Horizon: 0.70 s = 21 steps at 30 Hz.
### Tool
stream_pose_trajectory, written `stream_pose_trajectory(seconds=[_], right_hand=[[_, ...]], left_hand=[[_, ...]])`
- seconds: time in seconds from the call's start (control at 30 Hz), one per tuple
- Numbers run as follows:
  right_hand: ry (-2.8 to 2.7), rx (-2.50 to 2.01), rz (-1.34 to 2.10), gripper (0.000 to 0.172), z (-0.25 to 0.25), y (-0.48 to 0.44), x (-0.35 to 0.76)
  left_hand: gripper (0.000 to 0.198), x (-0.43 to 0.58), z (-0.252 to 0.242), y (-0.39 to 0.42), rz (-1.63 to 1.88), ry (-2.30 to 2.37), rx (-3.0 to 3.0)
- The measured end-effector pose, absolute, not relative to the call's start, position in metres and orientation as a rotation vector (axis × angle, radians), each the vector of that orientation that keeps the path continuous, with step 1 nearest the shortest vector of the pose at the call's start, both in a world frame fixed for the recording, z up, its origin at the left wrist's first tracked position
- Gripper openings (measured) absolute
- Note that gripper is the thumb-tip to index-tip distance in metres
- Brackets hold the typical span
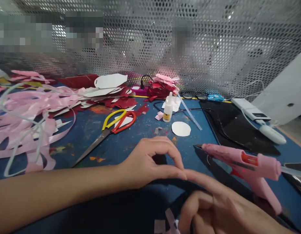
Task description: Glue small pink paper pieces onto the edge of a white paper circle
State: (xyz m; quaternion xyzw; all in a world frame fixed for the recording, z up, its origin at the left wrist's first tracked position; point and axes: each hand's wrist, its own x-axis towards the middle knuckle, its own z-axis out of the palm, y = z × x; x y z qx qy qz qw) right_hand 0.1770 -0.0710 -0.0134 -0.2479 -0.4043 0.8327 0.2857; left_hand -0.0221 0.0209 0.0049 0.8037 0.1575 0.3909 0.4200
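Note:
My left hand [152, 159] reaches in from the left with thumb and index finger pinched together. Their tips meet the outstretched index fingertip of my right hand [218, 201]; anything between them is too small to make out. The other fingers of my right hand curl inward at the lower edge. Beside them are pale pink ribbon pieces [169, 219], partly cut off by the frame; whether they are gripped is hidden. A pink glue gun [255, 165] lies right of my hands, a glue stick in its back. Beyond my hands is a white paper disc [181, 129].
Scissors [108, 130] with yellow and red handles lie on the blue table [130, 143]. Pink ribbons [38, 120] and a white cord spread at left. A small bottle [167, 109] stands mid-table. A black panel [235, 126] and white power bank [250, 109] are at right; perforated metal [145, 42] rises behind.

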Motion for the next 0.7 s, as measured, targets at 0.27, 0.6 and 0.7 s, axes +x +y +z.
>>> stream_pose_trajectory(seconds=[0.27,0.6,0.7], right_hand=[[-1.154,-0.577,2.232,0.051,-0.019,-0.074,0.181],[-1.241,-0.640,2.170,0.051,-0.011,-0.075,0.180],[-1.236,-0.677,2.159,0.053,-0.011,-0.077,0.180]], left_hand=[[0.013,-0.026,0.006,0.016,0.908,0.365,2.040],[0.008,-0.025,0.005,0.011,1.034,0.336,2.046],[0.009,-0.025,0.005,0.010,1.070,0.351,2.058]])
